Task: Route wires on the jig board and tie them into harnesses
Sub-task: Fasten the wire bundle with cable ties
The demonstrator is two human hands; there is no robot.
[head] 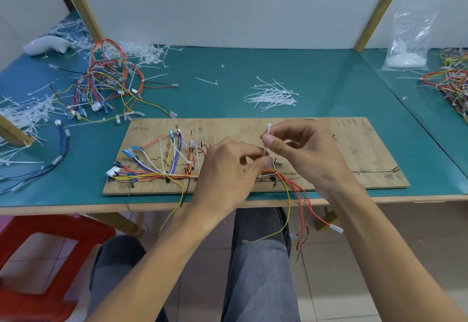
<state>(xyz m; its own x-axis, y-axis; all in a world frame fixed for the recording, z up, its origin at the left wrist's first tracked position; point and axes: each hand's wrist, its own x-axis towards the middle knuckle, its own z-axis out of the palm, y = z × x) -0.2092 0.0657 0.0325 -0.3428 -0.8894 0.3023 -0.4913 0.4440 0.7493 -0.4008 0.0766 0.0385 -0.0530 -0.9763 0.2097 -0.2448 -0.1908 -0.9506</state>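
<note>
Pinching a white cable tie [268, 131] upright, the right hand [298, 149] is working above the jig board [354, 149] while the left hand [228, 167] is pinching the wires [152, 175] near its front edge. Leftward runs are seemingly tied already; tails are dangling untied off that edge. Beyond its far right corner, a clear bag [410, 43] is holding spare ties.

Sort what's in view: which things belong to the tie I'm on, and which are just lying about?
In use:
jig board
routed wires
cable tie, pinched by the right hand and left hand
loose tie pile behind the board

Lying about:
harness heap, far left
plastic bag
red stool
tie litter at the left edge
</note>
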